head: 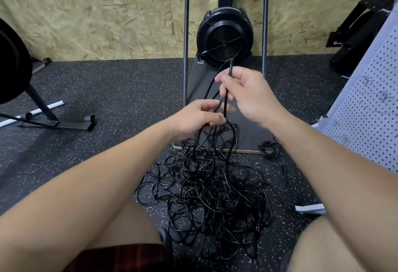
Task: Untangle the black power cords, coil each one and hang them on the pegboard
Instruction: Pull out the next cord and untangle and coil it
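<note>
**cable_gremlin:** ok so where's the mess at right now?

**rackrat:** on the floor between the person's knees. One big tangle of black power cords (211, 196) sprawled over the speckled rubber flooring (107, 90), its top edge reaching the base board (254, 129) of a black fan machine (224, 37). Several strands rise out of the pile up to the hands.

**cable_gremlin:** and the hands?

**rackrat:** right hand (247, 93) is the higher one, fingers curled round a single cord, pinching it so a short stretch pokes up above the fist. Left hand (198, 118) sits lower, just beside it, fingers curled round a bunch of strands right above the pile. Both are gripping cord, neither is spread.

**cable_gremlin:** anything coiled?

**rackrat:** one small coil (268, 149) lies on the floor at the right corner of that base board, apart from the tangle. The white pegboard (366, 108) leans at the right edge. It has a few wire hooks on it and no cords hanging on the part in view.
</note>
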The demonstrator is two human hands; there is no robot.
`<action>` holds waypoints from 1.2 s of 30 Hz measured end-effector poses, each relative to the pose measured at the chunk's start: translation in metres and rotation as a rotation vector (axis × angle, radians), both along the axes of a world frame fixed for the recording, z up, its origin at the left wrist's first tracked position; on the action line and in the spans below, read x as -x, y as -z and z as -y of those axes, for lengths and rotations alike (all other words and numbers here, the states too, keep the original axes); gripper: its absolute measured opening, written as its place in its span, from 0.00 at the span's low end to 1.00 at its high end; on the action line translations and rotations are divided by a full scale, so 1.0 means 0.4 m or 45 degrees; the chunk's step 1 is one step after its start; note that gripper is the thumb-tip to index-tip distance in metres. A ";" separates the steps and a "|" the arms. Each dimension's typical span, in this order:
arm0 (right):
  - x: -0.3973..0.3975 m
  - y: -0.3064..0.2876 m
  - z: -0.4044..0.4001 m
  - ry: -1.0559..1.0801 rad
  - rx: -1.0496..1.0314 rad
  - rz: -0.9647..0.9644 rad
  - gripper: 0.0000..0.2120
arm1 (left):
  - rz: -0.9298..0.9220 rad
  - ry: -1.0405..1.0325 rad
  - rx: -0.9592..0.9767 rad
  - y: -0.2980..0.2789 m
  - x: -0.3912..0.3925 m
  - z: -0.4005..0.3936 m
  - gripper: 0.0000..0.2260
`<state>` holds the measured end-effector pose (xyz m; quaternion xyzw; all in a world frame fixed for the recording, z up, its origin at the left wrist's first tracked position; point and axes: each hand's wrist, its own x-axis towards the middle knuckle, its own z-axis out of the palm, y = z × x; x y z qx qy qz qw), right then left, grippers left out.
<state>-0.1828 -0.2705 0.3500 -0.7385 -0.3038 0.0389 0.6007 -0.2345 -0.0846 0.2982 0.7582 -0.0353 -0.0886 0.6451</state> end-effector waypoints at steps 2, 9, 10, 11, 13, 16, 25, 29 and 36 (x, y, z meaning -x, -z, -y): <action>-0.009 0.001 -0.008 0.037 -0.007 0.061 0.09 | 0.035 -0.067 -0.090 0.000 0.006 0.015 0.10; -0.045 0.044 0.000 0.207 0.361 -0.059 0.04 | 0.194 -0.387 -0.236 -0.005 -0.003 -0.011 0.15; -0.050 0.062 0.006 0.173 0.553 -0.081 0.07 | 0.229 -0.419 -0.262 -0.011 -0.004 -0.013 0.16; -0.054 0.087 0.011 0.090 0.738 -0.119 0.11 | 0.260 -0.439 -0.278 -0.020 -0.004 -0.012 0.16; -0.052 0.146 0.015 -0.142 0.978 -0.237 0.13 | 0.298 -0.460 -0.272 -0.040 -0.005 -0.009 0.16; -0.035 0.229 0.015 -0.426 0.999 -0.389 0.15 | 0.328 -0.450 -0.281 -0.060 -0.007 -0.015 0.16; -0.029 0.268 -0.018 -0.337 0.986 -0.388 0.12 | 0.309 -0.462 -0.112 -0.034 -0.027 -0.049 0.13; -0.018 0.182 -0.025 -0.147 0.801 -0.306 0.09 | 0.303 -0.499 -0.057 -0.033 -0.028 -0.057 0.15; -0.033 0.013 -0.007 0.163 0.063 -0.099 0.12 | 0.130 -0.543 -0.272 -0.028 -0.023 -0.048 0.36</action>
